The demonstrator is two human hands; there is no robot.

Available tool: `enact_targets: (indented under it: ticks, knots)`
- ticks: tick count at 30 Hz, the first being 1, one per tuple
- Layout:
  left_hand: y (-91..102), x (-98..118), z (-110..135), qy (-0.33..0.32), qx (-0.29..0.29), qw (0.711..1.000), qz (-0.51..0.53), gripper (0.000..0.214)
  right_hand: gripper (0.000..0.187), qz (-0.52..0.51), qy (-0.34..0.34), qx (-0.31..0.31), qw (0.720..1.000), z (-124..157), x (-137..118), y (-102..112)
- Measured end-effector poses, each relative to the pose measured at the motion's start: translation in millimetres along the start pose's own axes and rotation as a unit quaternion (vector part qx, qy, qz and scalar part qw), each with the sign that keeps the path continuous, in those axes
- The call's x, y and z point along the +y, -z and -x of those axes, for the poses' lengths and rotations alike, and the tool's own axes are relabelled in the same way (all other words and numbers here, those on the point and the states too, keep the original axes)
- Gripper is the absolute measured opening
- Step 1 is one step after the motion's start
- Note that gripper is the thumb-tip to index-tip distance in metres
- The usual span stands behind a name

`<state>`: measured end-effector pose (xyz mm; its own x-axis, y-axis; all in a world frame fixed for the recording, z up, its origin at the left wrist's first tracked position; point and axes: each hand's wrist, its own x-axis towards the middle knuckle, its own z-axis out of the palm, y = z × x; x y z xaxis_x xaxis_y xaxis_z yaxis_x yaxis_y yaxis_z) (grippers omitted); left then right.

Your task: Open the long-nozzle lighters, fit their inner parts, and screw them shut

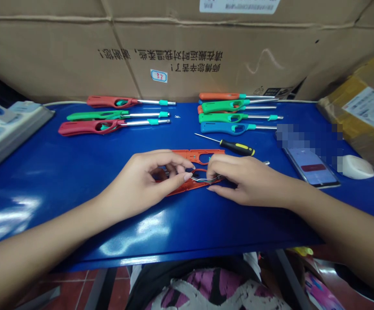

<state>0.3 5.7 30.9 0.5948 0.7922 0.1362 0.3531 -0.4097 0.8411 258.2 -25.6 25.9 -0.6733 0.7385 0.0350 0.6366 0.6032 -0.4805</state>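
An opened orange lighter shell lies on the blue table (77, 181) in two halves: one half (202, 156) sits just beyond my hands, the other (187, 185) lies under them. My left hand (144, 183) is closed in a pinch over the nearer half. My right hand (245, 178) pinches a thin metal part (202, 179) that runs between both hands. A screwdriver (235, 147) with a black and yellow handle lies just beyond my right hand.
Three long lighters (109, 115) lie at the back left, several more (232, 112) at the back right. A phone (312, 167) and a white mouse (356, 166) rest at right, a power strip (2, 129) at left. Cardboard boxes (187, 43) wall the rear.
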Motion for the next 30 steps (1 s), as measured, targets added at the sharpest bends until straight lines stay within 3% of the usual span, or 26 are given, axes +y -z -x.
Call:
enact_targets:
  ticks: [7, 12, 20, 30]
  knots:
    - [-1.9, -0.4, 0.7, -0.044, 0.011, 0.999, -0.004, 0.014, 0.012, 0.033, 0.015, 0.012, 0.999, -0.6, 0.8, -2.1]
    - [-2.4, -2.8, 0.5, -0.038, 0.018, 0.999, -0.015, 0.014, 0.019, 0.049, 0.041, 0.038, 0.997, -1.5, 2.9, -2.9]
    - [-2.7, -5.4, 0.4, -0.011, 0.019, 1.000, -0.009, 0.016, 0.009, 0.038, 0.049, 0.080, 0.995, 1.6, 2.4, -1.1]
    - [-3.4, -5.3, -0.1, -0.006, 0.018, 1.000, -0.015, 0.015, 0.014, 0.040, 0.059, 0.055, 0.996, 3.4, 1.3, 5.7]
